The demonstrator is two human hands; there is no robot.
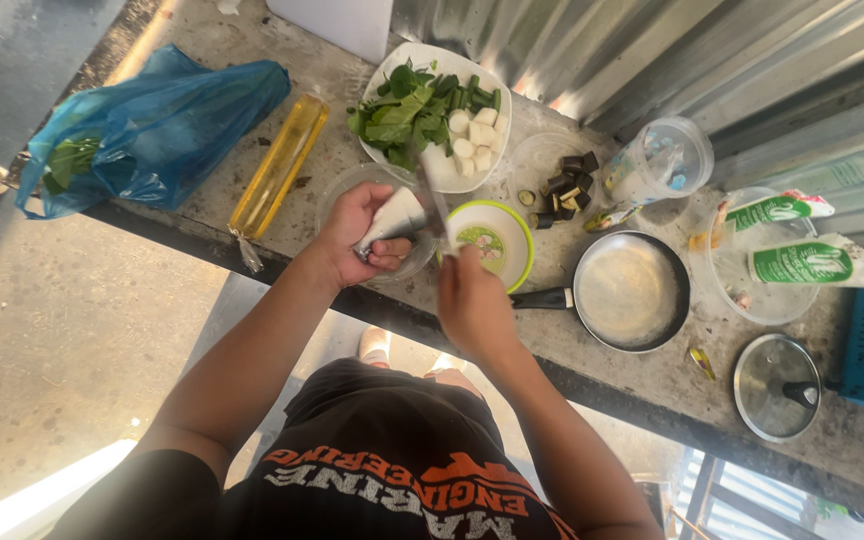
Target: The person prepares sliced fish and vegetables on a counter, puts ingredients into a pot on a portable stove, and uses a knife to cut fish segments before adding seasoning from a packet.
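Along the concrete counter [652, 385], which runs from the far left corner to the near right edge, a blue plastic bag [152, 125] fills the left end. Right of it, mid-counter against the metal wall, a white plate [497, 95] carries green leaves [397, 115] and white slices [472, 135]. Near the front edge sits a dark frying pan [632, 290], its handle pointing left, with a glass lid [777, 385] at the near right. A long bottle of yellow oil [280, 165] lies between bag and plate. At the front edge, over a clear bowl [347, 190], the left hand [352, 235] is curled tight around a pale, tapered vegetable piece [394, 218]. The right hand [472, 300] is closed around a knife [437, 195], whose blade rises beside that piece. A small green-rimmed bowl [492, 240] stands just beyond the knuckles. This looks like the trimming or slicing step; the next cut would call for a steady grip and fingers kept off the blade's path.
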